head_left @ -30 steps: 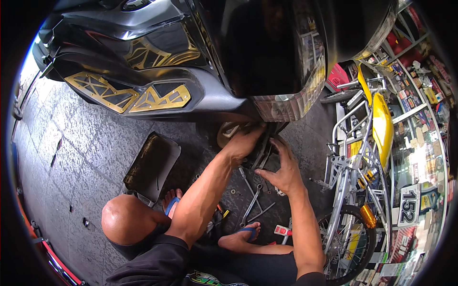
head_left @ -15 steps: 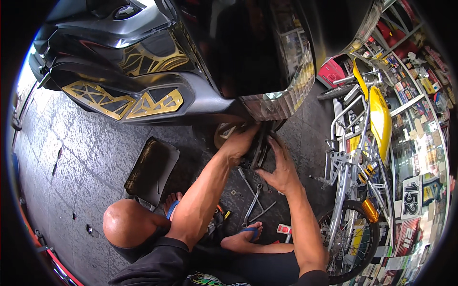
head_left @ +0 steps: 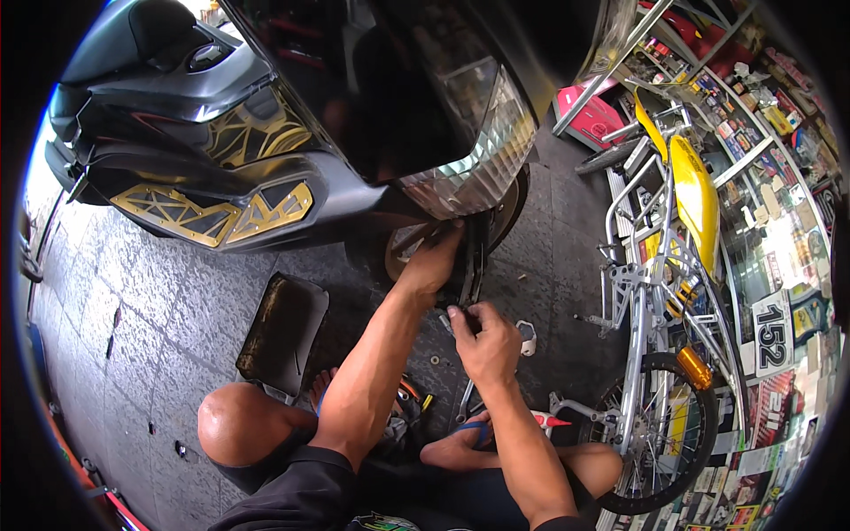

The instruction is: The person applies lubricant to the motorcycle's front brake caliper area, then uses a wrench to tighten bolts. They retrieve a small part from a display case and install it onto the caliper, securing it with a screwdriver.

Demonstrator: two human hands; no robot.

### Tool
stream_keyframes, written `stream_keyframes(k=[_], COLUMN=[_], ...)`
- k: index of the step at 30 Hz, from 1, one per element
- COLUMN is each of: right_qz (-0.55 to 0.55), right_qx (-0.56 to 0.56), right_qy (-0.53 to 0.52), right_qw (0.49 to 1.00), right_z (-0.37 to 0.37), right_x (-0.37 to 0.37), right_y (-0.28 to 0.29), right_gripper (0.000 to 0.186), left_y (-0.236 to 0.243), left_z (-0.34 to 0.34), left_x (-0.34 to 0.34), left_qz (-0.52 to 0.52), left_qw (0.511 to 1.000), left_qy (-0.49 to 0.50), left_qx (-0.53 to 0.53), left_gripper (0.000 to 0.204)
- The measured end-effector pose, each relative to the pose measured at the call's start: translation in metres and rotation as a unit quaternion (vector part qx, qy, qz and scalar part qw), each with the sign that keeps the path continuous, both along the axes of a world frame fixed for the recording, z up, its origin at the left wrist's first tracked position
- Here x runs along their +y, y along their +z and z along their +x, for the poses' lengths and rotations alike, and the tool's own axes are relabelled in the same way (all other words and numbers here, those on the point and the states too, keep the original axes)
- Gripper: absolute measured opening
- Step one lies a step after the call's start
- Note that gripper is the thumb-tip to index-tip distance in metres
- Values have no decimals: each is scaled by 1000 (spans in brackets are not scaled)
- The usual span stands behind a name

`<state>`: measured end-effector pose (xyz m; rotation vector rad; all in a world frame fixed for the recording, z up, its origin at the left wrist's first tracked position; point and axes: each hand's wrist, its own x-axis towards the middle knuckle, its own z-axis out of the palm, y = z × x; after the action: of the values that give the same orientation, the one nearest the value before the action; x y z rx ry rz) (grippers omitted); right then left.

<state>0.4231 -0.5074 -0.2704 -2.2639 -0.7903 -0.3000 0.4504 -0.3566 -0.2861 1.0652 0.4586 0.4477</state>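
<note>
My left hand (head_left: 430, 266) reaches in beside the front wheel (head_left: 508, 215) of a dark scooter (head_left: 354, 199), against a long dark part (head_left: 475, 252) that hangs below the headlight. Its fingertips are hidden behind that part and in shadow. My right hand (head_left: 487, 347) is just below the part's lower end, with thumb and fingers pinched together. Whatever is between them is too small and dark to name. A wrench (head_left: 465, 401) lies on the floor under my right wrist, near a small washer (head_left: 435, 360).
On the left stands a dark open tray (head_left: 288, 327). My sandalled foot (head_left: 460, 440) and a red-and-white tool (head_left: 552, 419) are near my right forearm. To the right stand a yellow-and-silver motorbike frame (head_left: 693, 203) and a glass display case (head_left: 779, 217) full of parts.
My right hand has moved down and slightly left from beside the dark part, its spread fingers now pinched. My left hand stays by the wheel. The view has shifted, showing more of the wheel.
</note>
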Motion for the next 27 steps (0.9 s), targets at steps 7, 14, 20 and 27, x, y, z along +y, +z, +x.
stream_keyframes(k=[7, 14, 20, 27], right_qz=[162, 74, 64, 35], right_qx=[187, 179, 149, 137], right_qy=[67, 147, 145, 127], right_qw=[966, 970, 976, 982], right_z=[60, 87, 85, 86], right_x=[1, 25, 28, 23], right_y=[25, 21, 24, 24], right_gripper=[32, 34, 29, 29], left_y=[-7, -2, 14, 17], left_z=[0, -3, -11, -9], left_x=[9, 11, 8, 1], left_qz=[-99, -63, -83, -59], left_qw=[991, 994, 993, 997], left_qy=[-86, -86, -88, -47], left_qx=[-16, -21, 8, -6], left_gripper=[52, 51, 51, 47])
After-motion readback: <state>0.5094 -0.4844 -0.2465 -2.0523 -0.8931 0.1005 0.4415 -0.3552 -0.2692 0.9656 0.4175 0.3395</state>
